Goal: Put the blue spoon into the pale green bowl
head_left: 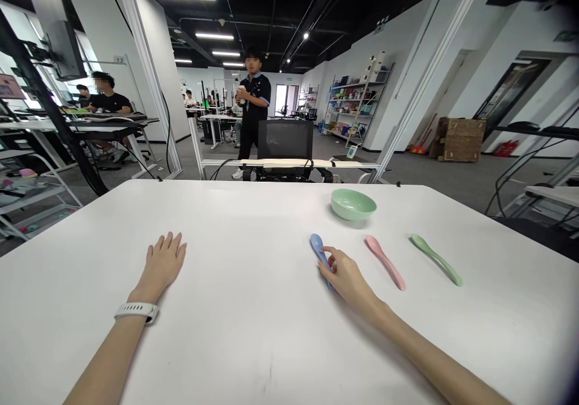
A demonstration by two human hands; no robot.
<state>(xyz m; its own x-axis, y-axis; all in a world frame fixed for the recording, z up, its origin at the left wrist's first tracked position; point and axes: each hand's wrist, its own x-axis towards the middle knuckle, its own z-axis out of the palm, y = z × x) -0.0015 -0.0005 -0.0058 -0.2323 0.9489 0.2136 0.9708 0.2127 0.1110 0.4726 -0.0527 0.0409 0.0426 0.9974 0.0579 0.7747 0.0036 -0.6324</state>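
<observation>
My right hand (346, 278) lies on the white table (253, 332) with its fingers curled round the handle of a blue spoon (317, 246), whose bowl end points away from me. A pink spoon (385, 262) and a green spoon (436, 259) lie to its right, side by side. A pale green bowl (353, 204) stands beyond them, empty as far as I can see. My left hand (161, 263) rests flat on the table at the left, fingers stretched out, holding nothing. A white watch (136, 311) is on that wrist.
Behind the table's far edge stand a black office chair (284, 142) and a metal frame. A person in dark clothes (252, 106) stands further back; others sit at desks on the left. Shelving (357, 106) lines the right wall.
</observation>
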